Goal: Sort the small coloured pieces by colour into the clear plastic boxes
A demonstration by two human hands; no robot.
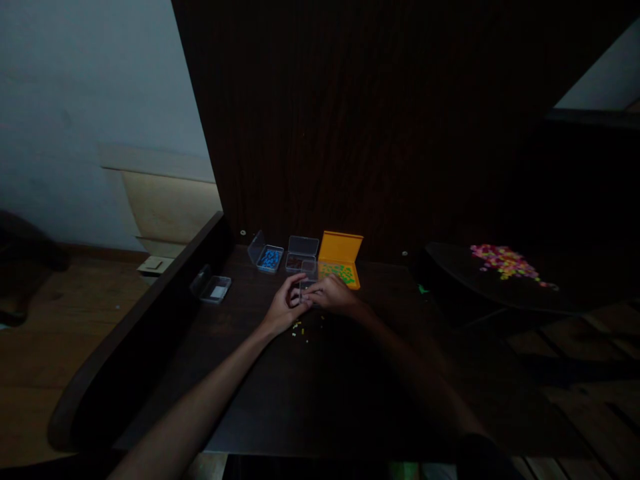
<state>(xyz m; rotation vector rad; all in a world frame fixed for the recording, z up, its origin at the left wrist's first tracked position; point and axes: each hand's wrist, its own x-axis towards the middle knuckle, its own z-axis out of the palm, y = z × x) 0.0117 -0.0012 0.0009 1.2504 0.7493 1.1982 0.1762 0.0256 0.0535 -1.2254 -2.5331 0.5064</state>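
Head view: left hand (286,309) holding a clear box (307,285), right hand (336,294) gripping we cannot tell what, we seem mid-filling, near yellow bits (303,331) wanting fine pinches next.

Dim light over a dark tabletop (240,387). Left hand (287,307) curves at the near left side of a small clear box (306,285); right hand (334,294) reaches across it from the right, fingertips close together. Exact grip too dark to tell. Small yellowish pieces (302,331) lie scattered just below the hands. Behind, lids up: clear box (255,247) with blue pieces (271,258), clear box (303,246) with dark brownish contents, orange box (341,246) with green pieces (342,273). Far right: pink-to-yellow pile (505,261) on a dark rounded surface (453,273).
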